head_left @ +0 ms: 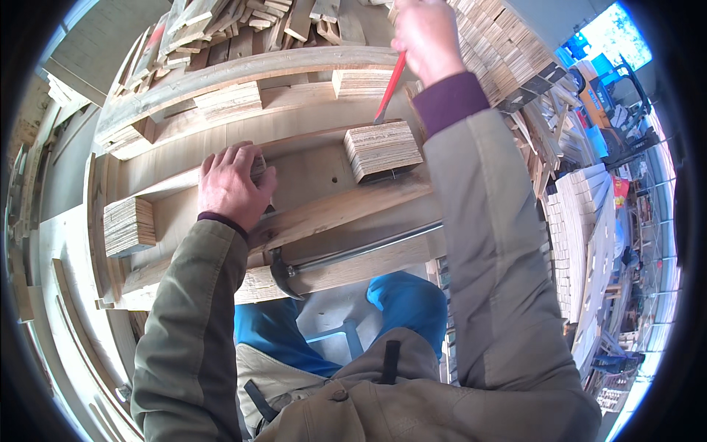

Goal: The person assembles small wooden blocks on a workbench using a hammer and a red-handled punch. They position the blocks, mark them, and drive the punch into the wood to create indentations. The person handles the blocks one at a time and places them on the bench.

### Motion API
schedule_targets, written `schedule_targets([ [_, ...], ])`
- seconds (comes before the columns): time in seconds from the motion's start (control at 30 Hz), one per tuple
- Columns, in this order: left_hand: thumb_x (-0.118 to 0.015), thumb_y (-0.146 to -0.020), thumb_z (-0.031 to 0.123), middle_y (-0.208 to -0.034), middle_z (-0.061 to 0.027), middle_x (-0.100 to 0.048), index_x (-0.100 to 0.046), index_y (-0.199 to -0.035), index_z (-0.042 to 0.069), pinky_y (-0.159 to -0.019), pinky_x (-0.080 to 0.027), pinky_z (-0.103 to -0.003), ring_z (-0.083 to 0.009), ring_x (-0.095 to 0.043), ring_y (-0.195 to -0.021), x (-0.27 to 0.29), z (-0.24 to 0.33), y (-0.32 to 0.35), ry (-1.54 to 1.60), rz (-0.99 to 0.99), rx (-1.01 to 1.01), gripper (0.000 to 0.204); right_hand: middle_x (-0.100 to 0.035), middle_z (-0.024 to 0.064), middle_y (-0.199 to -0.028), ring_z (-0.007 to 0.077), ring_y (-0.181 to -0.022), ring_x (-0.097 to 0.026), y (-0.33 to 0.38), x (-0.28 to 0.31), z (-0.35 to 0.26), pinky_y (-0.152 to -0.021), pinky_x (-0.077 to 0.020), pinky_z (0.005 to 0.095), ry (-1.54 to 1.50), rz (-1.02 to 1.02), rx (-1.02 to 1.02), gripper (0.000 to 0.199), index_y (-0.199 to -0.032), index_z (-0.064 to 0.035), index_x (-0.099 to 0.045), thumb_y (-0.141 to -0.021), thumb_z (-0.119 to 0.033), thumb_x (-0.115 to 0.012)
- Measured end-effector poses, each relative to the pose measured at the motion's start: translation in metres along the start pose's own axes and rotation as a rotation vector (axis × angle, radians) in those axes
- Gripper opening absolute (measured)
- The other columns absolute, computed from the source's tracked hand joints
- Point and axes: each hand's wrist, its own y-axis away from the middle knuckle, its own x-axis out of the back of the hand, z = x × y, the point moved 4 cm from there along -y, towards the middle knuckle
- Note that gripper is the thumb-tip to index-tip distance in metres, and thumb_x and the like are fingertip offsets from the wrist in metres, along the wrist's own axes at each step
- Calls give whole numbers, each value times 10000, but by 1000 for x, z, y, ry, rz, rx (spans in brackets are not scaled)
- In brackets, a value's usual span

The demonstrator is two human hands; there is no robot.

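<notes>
- Up at the far edge of the right block [383, 153], my right hand [428, 40] is wrapped around a red tool [392, 85], tip pointing down. Can't tell if it's actually touching.
- Left hand [234, 184] has fingers and thumb over the middle block [258, 170], inside the wooden frame [346, 210]. Looks like a grasp, but no clue how hard.
- Step in hand, I'd guess: working that tip against the right block while steadying the middle one.
- Next move probably calls for a firm left hand and careful aim at that far edge.
- Room-wise, there's a free bay between those two blocks, and another toward the left block [129, 227].
- Watch the near plank [346, 271]: a hammer [346, 253] lies along it, claw right at the edge. Stacked wood [501, 55] crowds my right hand too.
</notes>
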Motion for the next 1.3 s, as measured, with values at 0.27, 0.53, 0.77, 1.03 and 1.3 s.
schedule_targets([
  [0.27,-727,-898,293,-1261,-100,-704,-685,-1177,83,-1108,-430,-464,-311,-635,-1217,-1,-2,4,0,-1,27,352,-508,-10,-642,79,-540,-466,104,23,-40,-529,-440,292,12,77,114,248,-922,-15,-609,-1077,-207,-634],
  [0.53,-723,-901,312,-1273,-108,-700,-690,-1197,78,-1119,-422,-463,-311,-634,-1214,1,-2,2,8,-14,44,378,-465,-16,-636,69,-528,-401,142,42,-39,-519,-409,278,-224,95,46,247,-915,-38,-535,-1117,-177,-569],
  [0.77,-731,-891,311,-1260,-112,-703,-691,-1182,75,-1112,-428,-462,-318,-636,-1208,0,-3,1,14,-21,46,377,-418,-36,-646,75,-518,-383,75,38,-33,-499,-381,285,-287,-6,-209,259,-891,-59,-540,-1087,-212,-613],
  [1.03,-742,-876,283,-1244,-106,-709,-687,-1158,80,-1101,-437,-468,-328,-641,-1196,0,-1,0,4,6,23,352,-391,-13,-665,133,-536,-356,-23,0,27,-539,-402,343,-242,-180,-436,252,-938,-30,-549,-1071,-223,-638],
  [1.3,-739,-880,262,-1230,-102,-713,-681,-1146,86,-1083,-446,-469,-335,-647,-1171,-3,-2,-3,7,20,0,325,-401,-22,-622,155,-431,-382,-38,-18,49,-398,-319,339,-310,-203,-441,216,-871,-95,-582,-1024,-226,-660],
])
